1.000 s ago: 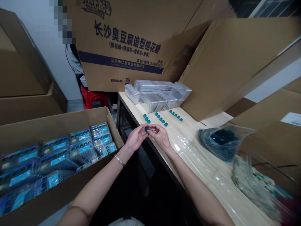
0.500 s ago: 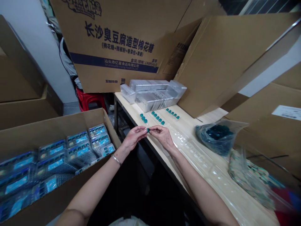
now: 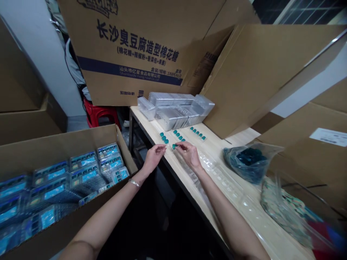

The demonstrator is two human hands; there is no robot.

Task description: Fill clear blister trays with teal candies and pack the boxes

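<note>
While a teal piece [image 3: 174, 146] is pinched by the right grip [image 3: 189, 153], the left grip [image 3: 154, 157] is open; blister packs [image 3: 84, 173] fill a box [image 3: 67, 142] at eight o'clock.

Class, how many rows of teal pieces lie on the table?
3: the leftmost row, the middle row and the rightmost row, side by side on the table. Others may be hidden.

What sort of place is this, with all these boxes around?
Probably a small packing room for confectionery: a printed carton labelled as marshmallows, an open carton of blue-labelled packs, and stacks of clear plastic trays.
</note>
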